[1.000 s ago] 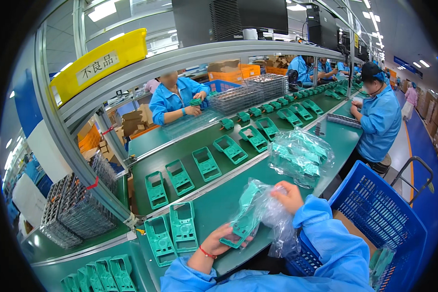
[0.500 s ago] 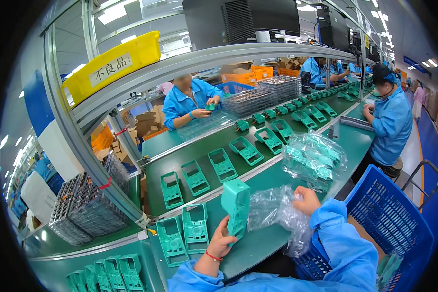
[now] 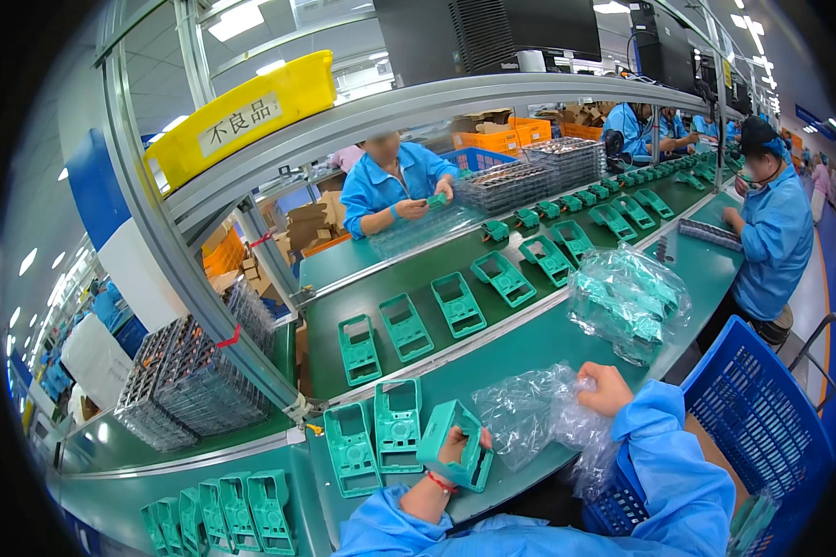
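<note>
Green work surfaces (image 3: 529,357) fill the middle of the frame, a bench at the lower edge and a long belt running up toward the upper right.

Nearest the camera, low and centre, the person's left hand (image 3: 452,452) grips a teal plastic frame (image 3: 455,447), fingers hooked through its window and the part tilted on edge just above the bench. To its right, the right hand (image 3: 606,387) pinches a crumpled clear bag (image 3: 539,416), now empty, which lies on the bench between the two hands. The frame is out of its wrapping, so the step in hand looks like unbagging, with the part about to be laid down. Two more bare frames (image 3: 376,436) lie flat side by side just left of the held one; a likely next move is to turn the part flat and set it beside them, window up, while the right hand gets rid of the bag.

At the lower right stands a blue crate (image 3: 762,418), close to the right sleeve. Farther up the bench sits a heap of bagged frames (image 3: 627,302). Beyond the bench edge, a row of frames on the belt (image 3: 455,304) recedes toward the upper right. At the left, grey stacked trays (image 3: 190,376) lean by a metal post. Across the belt a co-worker in a blue coat (image 3: 395,186) handles a small part, another sits at the right (image 3: 771,232), and a yellow bin (image 3: 251,111) rests on the shelf above.
</note>
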`<control>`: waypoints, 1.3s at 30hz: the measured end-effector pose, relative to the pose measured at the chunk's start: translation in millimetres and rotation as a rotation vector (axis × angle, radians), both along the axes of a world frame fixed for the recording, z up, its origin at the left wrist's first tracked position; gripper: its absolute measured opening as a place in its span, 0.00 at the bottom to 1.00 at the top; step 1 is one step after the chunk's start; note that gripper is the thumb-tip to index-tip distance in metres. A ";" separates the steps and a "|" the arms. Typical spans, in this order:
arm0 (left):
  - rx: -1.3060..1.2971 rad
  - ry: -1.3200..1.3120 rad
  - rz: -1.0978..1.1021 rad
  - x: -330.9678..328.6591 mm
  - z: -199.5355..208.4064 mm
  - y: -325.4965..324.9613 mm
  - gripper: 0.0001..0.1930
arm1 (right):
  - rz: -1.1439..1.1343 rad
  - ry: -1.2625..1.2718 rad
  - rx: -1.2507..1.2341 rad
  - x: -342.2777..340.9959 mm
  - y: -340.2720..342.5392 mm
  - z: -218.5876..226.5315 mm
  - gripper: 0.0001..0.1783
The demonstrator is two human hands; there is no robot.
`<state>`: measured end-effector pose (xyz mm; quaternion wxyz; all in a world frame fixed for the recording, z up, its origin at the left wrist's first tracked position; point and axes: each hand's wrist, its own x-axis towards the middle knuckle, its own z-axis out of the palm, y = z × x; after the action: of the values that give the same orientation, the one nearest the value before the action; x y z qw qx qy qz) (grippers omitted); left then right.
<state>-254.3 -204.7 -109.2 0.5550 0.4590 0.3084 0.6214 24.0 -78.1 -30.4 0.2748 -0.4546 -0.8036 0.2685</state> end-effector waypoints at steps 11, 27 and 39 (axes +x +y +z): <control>-0.140 0.287 0.635 6.0 1.3 2.3 0.18 | 0.017 0.035 0.059 0.8 6.9 -11.1 0.19; -0.432 -0.567 -0.003 -20.6 15.8 -2.8 0.06 | -0.004 0.010 0.016 -2.7 2.8 -8.7 0.18; -0.440 -0.255 0.236 -33.7 66.0 -12.3 0.09 | -0.009 0.039 0.026 -4.8 3.9 -15.0 0.18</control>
<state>-288.0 -217.0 -43.2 0.5995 0.2067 0.4147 0.6526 19.2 -74.2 -45.4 0.2976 -0.4491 -0.7995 0.2655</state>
